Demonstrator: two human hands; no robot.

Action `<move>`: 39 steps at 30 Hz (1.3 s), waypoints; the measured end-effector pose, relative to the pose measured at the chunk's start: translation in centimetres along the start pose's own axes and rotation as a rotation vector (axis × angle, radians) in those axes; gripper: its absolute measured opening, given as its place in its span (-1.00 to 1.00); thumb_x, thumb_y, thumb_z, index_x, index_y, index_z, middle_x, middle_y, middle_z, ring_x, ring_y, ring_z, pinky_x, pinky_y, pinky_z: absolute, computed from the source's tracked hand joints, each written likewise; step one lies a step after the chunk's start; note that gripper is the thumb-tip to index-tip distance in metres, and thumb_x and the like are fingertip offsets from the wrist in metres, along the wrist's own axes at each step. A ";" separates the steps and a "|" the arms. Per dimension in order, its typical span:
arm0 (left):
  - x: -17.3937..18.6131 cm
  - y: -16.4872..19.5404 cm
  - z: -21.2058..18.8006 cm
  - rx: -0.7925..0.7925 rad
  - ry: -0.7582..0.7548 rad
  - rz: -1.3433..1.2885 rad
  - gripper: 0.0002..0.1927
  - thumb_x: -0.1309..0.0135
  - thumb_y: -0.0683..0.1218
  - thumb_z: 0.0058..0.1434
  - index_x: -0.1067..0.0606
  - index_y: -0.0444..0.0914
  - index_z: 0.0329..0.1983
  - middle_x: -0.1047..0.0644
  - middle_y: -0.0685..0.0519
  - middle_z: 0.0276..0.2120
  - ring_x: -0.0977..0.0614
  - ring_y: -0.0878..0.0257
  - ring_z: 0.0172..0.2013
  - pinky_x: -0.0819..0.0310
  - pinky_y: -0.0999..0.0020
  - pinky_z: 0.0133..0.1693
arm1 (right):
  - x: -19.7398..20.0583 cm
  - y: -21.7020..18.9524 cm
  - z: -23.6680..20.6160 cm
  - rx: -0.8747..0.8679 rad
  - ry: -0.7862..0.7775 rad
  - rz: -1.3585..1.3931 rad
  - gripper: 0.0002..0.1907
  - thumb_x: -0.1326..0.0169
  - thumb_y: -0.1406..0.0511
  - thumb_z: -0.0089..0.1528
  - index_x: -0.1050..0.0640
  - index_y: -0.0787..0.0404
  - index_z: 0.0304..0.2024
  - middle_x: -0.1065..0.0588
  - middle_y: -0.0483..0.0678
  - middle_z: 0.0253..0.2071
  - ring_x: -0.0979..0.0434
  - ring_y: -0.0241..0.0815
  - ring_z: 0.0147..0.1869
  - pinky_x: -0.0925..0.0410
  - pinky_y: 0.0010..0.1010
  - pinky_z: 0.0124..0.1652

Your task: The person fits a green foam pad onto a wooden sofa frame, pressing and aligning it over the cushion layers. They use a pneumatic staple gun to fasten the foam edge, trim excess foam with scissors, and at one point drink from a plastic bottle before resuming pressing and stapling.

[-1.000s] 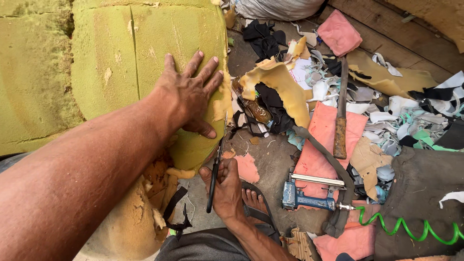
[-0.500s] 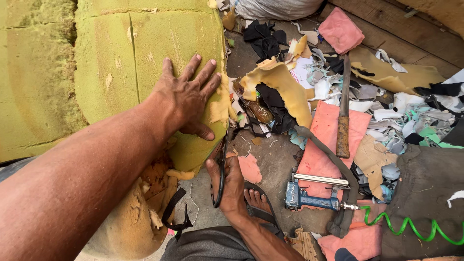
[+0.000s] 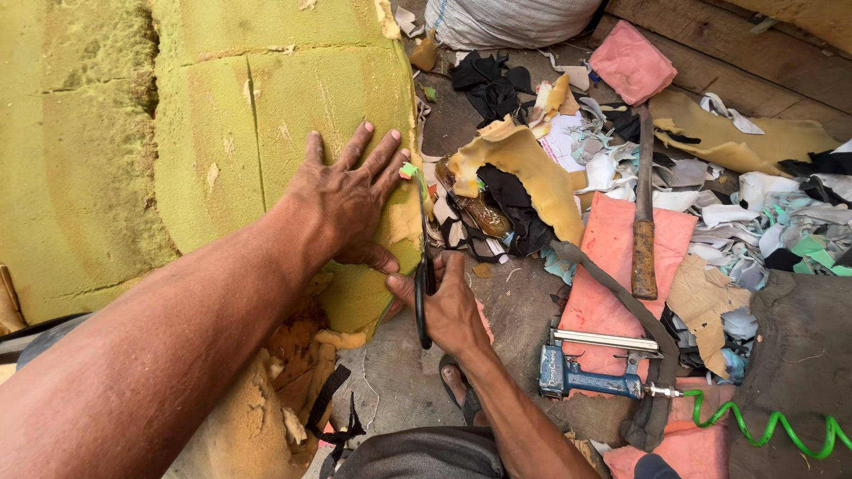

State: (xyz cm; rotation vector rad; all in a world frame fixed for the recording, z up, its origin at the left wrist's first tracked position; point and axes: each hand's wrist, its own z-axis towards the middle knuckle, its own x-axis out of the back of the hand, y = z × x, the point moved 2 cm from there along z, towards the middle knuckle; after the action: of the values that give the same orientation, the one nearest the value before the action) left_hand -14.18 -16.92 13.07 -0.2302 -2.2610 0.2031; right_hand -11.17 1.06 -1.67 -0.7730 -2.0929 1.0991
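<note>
Scissors at the foam edge
Left hand (image 3: 342, 200) lies flat, fingers apart, on yellow foam (image 3: 266, 106); right hand (image 3: 453, 306), at its 4 o'clock, fingers clamped on black scissors (image 3: 424, 266).

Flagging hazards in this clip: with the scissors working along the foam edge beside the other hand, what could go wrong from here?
1. The left hand presses flat on the yellow foam right beside the scissors held in the right hand; the blades might nick its fingers.
2. A sandalled foot sits just below the scissors, so dropped scissors could hit it.
3. A knife lies loose among scraps, easily stepped on.
</note>
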 end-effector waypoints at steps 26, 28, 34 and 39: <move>0.8 0.3 -0.2 0.003 -0.012 -0.087 0.59 -0.28 0.60 -0.29 0.34 -0.19 0.53 0.32 0.04 0.53 0.28 0.00 0.49 0.24 -0.34 0.35 | 1.0 1.1 2.9 0.423 -0.073 0.141 -0.22 -0.20 -0.16 0.30 -0.32 0.41 0.05 -0.47 -0.10 -0.25 -0.52 -0.40 -0.19 -0.48 -0.56 -0.28; 0.7 0.3 -0.2 0.004 -0.028 -0.090 0.58 -0.28 0.60 -0.28 0.33 -0.18 0.54 0.32 0.05 0.54 0.28 0.02 0.50 0.24 -0.34 0.36 | 0.8 1.4 2.8 0.111 -0.049 0.300 -0.24 -0.15 -0.17 0.16 -0.37 0.37 0.00 -0.42 -0.06 -0.35 -0.48 -0.27 -0.37 -0.42 -0.39 -0.40; 0.4 0.2 0.0 0.004 -0.020 -0.096 0.58 -0.27 0.61 -0.29 0.35 -0.13 0.54 0.34 0.06 0.54 0.30 0.01 0.51 0.25 -0.37 0.36 | -2.3 2.0 -5.1 -0.082 -0.044 0.471 -0.25 -0.06 -0.21 0.18 -0.31 0.31 -0.02 -0.34 -0.05 -0.38 -0.43 -0.23 -0.34 -0.38 -0.33 -0.32; 0.3 0.5 0.0 0.012 -0.040 -0.056 0.54 -0.17 0.66 -0.23 0.38 -0.09 0.54 0.38 0.06 0.54 0.33 0.01 0.50 0.29 -0.37 0.36 | -5.0 1.9 -6.8 -0.032 -0.078 0.368 -0.30 0.01 -0.23 0.21 -0.21 0.16 0.03 -0.35 -0.14 -0.32 -0.47 -0.35 -0.23 -0.47 -0.40 -0.23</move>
State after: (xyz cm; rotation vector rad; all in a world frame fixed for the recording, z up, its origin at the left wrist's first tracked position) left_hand -14.32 -16.38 13.22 -0.1572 -2.3025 0.1937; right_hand -2.54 1.53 -1.59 -1.1819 -2.0874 1.3072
